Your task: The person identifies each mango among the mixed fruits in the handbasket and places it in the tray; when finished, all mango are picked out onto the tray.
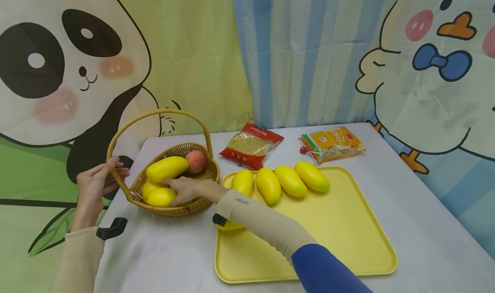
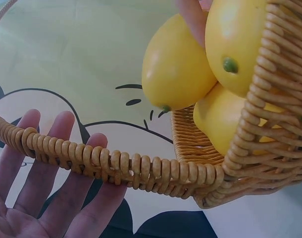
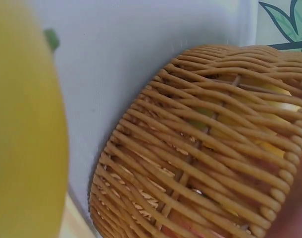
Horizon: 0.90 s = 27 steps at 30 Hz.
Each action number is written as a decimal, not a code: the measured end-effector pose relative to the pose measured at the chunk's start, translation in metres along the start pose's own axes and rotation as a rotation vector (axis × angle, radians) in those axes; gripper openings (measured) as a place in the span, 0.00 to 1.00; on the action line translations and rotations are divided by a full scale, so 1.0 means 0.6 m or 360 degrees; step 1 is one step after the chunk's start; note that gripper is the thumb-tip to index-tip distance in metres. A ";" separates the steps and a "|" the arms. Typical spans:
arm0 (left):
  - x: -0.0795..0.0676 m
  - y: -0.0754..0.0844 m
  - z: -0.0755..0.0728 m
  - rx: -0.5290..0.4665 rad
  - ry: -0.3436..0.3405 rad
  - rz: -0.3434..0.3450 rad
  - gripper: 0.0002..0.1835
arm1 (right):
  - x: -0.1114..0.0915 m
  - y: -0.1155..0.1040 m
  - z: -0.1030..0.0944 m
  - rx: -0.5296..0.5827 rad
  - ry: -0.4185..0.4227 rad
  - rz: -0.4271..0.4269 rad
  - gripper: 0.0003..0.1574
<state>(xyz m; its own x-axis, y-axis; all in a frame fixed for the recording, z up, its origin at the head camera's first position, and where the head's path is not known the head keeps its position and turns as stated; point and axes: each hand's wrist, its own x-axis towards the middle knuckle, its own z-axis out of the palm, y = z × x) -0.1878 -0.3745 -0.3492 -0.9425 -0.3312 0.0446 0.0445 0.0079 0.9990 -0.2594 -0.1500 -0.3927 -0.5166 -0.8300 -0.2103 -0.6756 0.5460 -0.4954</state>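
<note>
A wicker basket (image 1: 181, 211) with a tall hooped handle (image 1: 164, 111) holds several yellow mangoes (image 1: 167, 169) and a peach (image 1: 196, 161). My left hand (image 1: 94, 181) holds the left side of the handle; in the left wrist view its fingers (image 2: 59, 129) lie behind the woven hoop. Reaching into the basket, my right hand (image 1: 187, 189) grips the front mango (image 1: 160, 197). One of its fingers (image 2: 193, 20) shows between two mangoes in the left wrist view. Further mangoes (image 1: 268, 185) lie on a yellow tray (image 1: 328, 237), one (image 1: 230, 226) partly under my right forearm.
Behind the tray lie a red-edged clear packet (image 1: 251, 146) and an orange packet (image 1: 333, 143), with a small red ball (image 1: 303, 150) beside the latter. A white cloth covers the table (image 1: 154, 258). Printed curtains (image 1: 309, 48) hang behind it.
</note>
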 end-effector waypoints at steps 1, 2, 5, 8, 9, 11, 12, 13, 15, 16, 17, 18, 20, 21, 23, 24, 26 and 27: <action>0.000 0.000 0.000 -0.0005 -0.0003 0.0001 0.14 | 0.001 -0.001 0.001 -0.0014 0.0008 -0.0016 0.46; -0.001 0.000 0.000 -0.0007 -0.0003 0.0002 0.14 | 0.002 -0.001 0.002 -0.0029 0.0019 -0.0033 0.46; -0.002 0.000 0.000 -0.0007 -0.0005 0.0001 0.12 | 0.006 -0.004 0.006 -0.0088 0.0059 -0.0063 0.44; -0.003 -0.001 0.000 -0.0002 0.0001 0.0007 0.11 | 0.008 -0.006 0.008 -0.0119 0.0082 -0.0063 0.43; -0.003 0.000 0.000 -0.0001 0.0003 0.0010 0.11 | 0.009 -0.007 0.008 -0.0126 0.0086 -0.0065 0.43; -0.003 0.000 0.000 0.0003 0.0005 0.0012 0.11 | 0.010 -0.008 0.008 -0.0130 0.0090 -0.0074 0.43; -0.003 0.000 0.000 0.0006 0.0007 0.0012 0.11 | 0.010 -0.008 0.008 -0.0124 0.0089 -0.0082 0.43; -0.003 0.000 0.000 0.0008 0.0007 0.0013 0.11 | 0.010 -0.007 0.007 -0.0116 0.0088 -0.0091 0.44; -0.003 0.001 0.001 0.0013 0.0009 0.0010 0.11 | 0.010 -0.007 0.007 -0.0114 0.0086 -0.0118 0.44; -0.003 0.001 0.001 0.0014 0.0010 0.0009 0.12 | 0.011 -0.007 0.007 -0.0116 0.0085 -0.0131 0.44; -0.003 0.002 0.001 0.0013 0.0012 0.0010 0.12 | 0.011 -0.007 0.006 -0.0115 0.0083 -0.0138 0.44; -0.003 0.002 0.001 0.0015 0.0012 0.0011 0.13 | 0.011 -0.007 0.006 -0.0111 0.0081 -0.0142 0.44; -0.003 0.002 0.001 0.0015 0.0010 0.0014 0.14 | 0.012 -0.008 0.007 -0.0108 0.0081 -0.0140 0.44; -0.004 0.003 0.001 0.0014 0.0008 0.0016 0.14 | 0.012 -0.008 0.007 -0.0107 0.0083 -0.0138 0.44; -0.004 0.003 0.001 0.0013 0.0001 0.0016 0.13 | 0.012 -0.009 0.007 -0.0095 0.0084 -0.0120 0.43; -0.005 0.003 0.001 0.0010 -0.0003 0.0017 0.13 | 0.011 -0.009 0.007 -0.0091 0.0087 -0.0113 0.43; -0.005 0.003 0.001 0.0002 -0.0010 0.0017 0.12 | 0.010 -0.009 0.006 -0.0086 0.0095 -0.0099 0.43; -0.005 0.002 0.001 -0.0001 -0.0012 0.0015 0.11 | 0.009 -0.009 0.006 -0.0089 0.0099 -0.0096 0.43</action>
<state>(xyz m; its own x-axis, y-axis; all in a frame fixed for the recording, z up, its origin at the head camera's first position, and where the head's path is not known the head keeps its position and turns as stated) -0.1853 -0.3730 -0.3479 -0.9445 -0.3239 0.0542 0.0538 0.0101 0.9985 -0.2571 -0.1579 -0.3942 -0.5048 -0.8537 -0.1277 -0.7337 0.5023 -0.4576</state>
